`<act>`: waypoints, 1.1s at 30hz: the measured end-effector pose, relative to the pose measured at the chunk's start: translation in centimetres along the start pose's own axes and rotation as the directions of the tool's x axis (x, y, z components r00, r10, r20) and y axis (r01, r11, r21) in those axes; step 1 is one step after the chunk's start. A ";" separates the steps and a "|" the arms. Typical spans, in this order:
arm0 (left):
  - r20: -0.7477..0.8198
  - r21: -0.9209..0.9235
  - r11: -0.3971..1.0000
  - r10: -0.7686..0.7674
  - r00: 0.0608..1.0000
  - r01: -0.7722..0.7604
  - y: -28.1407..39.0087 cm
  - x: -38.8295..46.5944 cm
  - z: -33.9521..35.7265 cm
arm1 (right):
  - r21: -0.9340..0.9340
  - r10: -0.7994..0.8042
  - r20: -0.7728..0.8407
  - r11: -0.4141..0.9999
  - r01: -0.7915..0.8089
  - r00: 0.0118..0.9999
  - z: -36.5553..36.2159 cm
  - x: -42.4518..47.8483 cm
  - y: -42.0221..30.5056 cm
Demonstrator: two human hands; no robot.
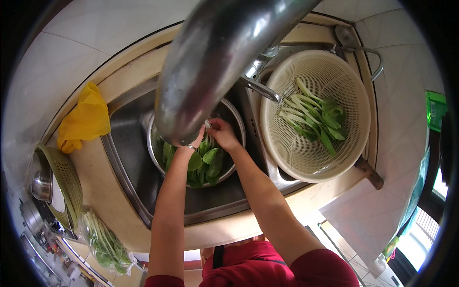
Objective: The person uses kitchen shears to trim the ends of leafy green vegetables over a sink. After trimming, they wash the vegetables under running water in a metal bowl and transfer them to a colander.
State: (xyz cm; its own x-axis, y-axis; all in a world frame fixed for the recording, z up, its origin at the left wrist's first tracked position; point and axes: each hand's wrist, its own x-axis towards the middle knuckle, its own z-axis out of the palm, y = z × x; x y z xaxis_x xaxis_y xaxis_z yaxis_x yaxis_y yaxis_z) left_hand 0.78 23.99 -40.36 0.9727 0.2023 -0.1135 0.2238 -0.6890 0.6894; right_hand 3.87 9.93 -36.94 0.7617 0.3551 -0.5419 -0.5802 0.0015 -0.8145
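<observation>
Inside the sink stands a round metal basin with leafy green vegetables in it. Over the basin, my right hand pinches the pale stem end of a leafy green between its fingers. My left hand is beside it at the same stems, partly hidden by the faucet spout, so its exact grip cannot be told. To the right, a large cream plastic colander holds several leafy greens with pale stalks.
A large, blurred metal faucet spout crosses above the sink. Yellow rubber gloves lie at the left rim. Further left are a green plastic basket and a metal bowl. Bagged greens lie near the counter's front edge. A wooden handle juts out beside the colander.
</observation>
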 end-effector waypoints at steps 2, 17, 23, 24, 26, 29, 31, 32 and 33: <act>-0.029 0.134 0.988 0.080 0.996 -0.076 1.6 -0.1 -0.9 | -0.009 -0.014 -0.021 1.000 0.014 1.000 0.0 -0.2 -0.2; 0.108 0.348 0.937 -0.020 0.994 -0.019 5.4 -0.2 -3.0 | -0.260 -0.060 -0.048 0.965 0.045 0.997 -0.4 0.6 1.6; 0.252 -0.280 0.897 -0.277 0.927 0.344 3.3 0.3 -2.6 | 0.035 0.095 0.047 0.995 -0.097 0.994 -0.6 0.1 -0.2; 0.286 -0.341 0.850 -0.313 0.906 0.401 3.8 0.4 -2.9 | 0.083 0.108 0.075 0.990 -0.114 0.991 -0.6 0.1 -0.1; 0.359 -0.450 0.734 -0.373 0.856 0.508 4.7 0.6 -3.4 | 0.175 0.130 0.132 0.973 -0.152 0.983 -0.8 0.3 0.2; 0.370 -0.449 0.747 -0.345 0.863 0.491 4.8 0.5 -3.7 | 0.231 0.176 0.199 0.948 -0.221 0.964 -0.7 0.2 -0.5; 0.419 -0.561 0.649 -0.312 0.852 0.514 4.2 0.6 -3.7 | 0.235 0.190 0.211 0.942 -0.239 0.959 -0.9 0.5 -0.3; 0.442 -0.611 0.594 -0.293 0.848 0.523 4.0 0.6 -3.7 | 0.236 0.197 0.217 0.940 -0.247 0.956 -1.0 0.6 -0.1; 0.435 -0.654 0.528 -0.323 0.840 0.542 4.4 0.5 -3.9 | 0.270 0.200 0.225 0.927 -0.259 0.954 -0.9 0.5 -0.2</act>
State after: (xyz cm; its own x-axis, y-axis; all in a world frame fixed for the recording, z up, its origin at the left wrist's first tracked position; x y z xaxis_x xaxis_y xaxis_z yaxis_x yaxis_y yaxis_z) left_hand 2.07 23.79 -34.54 0.7717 0.0895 -0.6296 0.6051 0.2013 0.7703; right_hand 4.65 9.23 -37.19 0.5452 0.5490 -0.6335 -0.8130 0.1619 -0.5593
